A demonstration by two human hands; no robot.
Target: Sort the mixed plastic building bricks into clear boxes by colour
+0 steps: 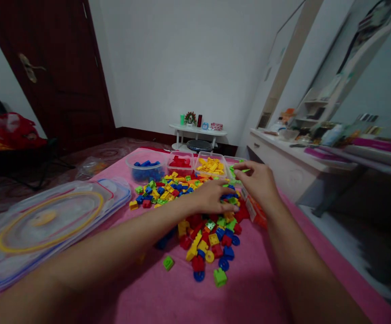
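My left hand reaches into a heap of mixed toy building bricks. Its fingers are apart around some blue bricks, and it holds nothing that I can make out. At the back right, my right hand is over a clear box with green bricks. Its thumb and forefinger are slightly apart, with green showing beside them. Beyond the heap stand a clear tub of blue bricks, a box of red bricks and a box of yellow bricks.
Clear lids lie stacked on the pink cloth at the left. An orange packet rests by my right forearm. A loose green brick sits nearer me. A white dresser stands to the right.
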